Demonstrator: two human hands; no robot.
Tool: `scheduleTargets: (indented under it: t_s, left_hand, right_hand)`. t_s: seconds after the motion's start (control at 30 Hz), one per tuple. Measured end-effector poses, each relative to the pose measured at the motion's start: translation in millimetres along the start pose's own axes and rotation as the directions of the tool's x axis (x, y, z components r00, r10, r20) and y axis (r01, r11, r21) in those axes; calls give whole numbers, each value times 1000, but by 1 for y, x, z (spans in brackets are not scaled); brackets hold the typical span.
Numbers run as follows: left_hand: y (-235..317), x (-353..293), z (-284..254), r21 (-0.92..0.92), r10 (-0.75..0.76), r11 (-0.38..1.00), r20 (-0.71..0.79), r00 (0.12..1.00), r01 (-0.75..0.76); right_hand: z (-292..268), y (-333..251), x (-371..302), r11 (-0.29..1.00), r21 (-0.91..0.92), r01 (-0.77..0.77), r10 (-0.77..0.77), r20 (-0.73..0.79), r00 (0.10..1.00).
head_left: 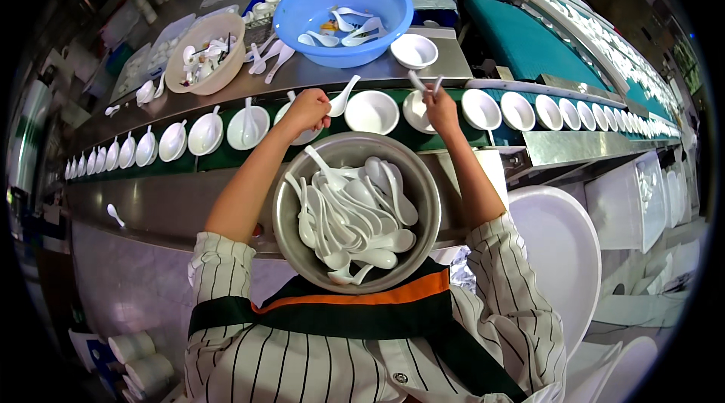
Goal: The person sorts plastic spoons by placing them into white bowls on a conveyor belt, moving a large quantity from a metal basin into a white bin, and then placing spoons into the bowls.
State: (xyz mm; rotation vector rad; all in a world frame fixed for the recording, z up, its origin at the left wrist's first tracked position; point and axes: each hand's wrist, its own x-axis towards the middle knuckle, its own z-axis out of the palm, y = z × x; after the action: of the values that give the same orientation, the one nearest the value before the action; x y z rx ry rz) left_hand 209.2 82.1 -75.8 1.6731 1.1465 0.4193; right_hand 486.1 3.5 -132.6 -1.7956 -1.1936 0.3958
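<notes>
Spoon [341, 101] in the upper middle of the frame is slanting up and right from the left hand [306, 110], whose curled fingers are closing narrowly, apparently on its scoop. Right of centre, the right hand [441, 110] is gripping what look like two blurred handles [416, 80], with a bowl [413, 112] sitting just beneath. Laying spoons into the row of bowls [371, 112] seems to be the step in hand; doing it well is calling for easing each one down, since hard, glossy pieces could be chipping. At the left, the handles in the row are pointing up the frame past the upper rims, a pattern worth matching. The pair at the right hand is needing care, so that one spoon is going to each bowl. Below, the steel basin [429, 188] is holding a tangle of spoons [406, 210], one jutting over its upper-left rim; the forearms [249, 176] are flanking it and should be staying clear. A green belt [234, 158] is running beneath the row, with the desk [174, 210] bordering it at lower left.
</notes>
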Motion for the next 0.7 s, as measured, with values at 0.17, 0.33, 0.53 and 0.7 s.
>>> scheduleTargets:
  t_s: [0.17,0.33,0.53,0.7]
  left_hand:
    - [-9,21,12,403,-95,914,121,988,39]
    - [-10,5,17,739,189,672,-110,976,-47]
    - [-14,9,26,415,264,883,-58,963,-217]
    - [-38,23,24,160,146,976,32,989,-150]
  right_hand:
    - [-2,2,-3,988,-134,72,-75,-17,997]
    - [7,-5,3,999,30,24,-23,-27,999]
    - [49,-32,0,945,325,30,-51,55,997]
    - [54,-48,-3,941,337,39,-86,128,988]
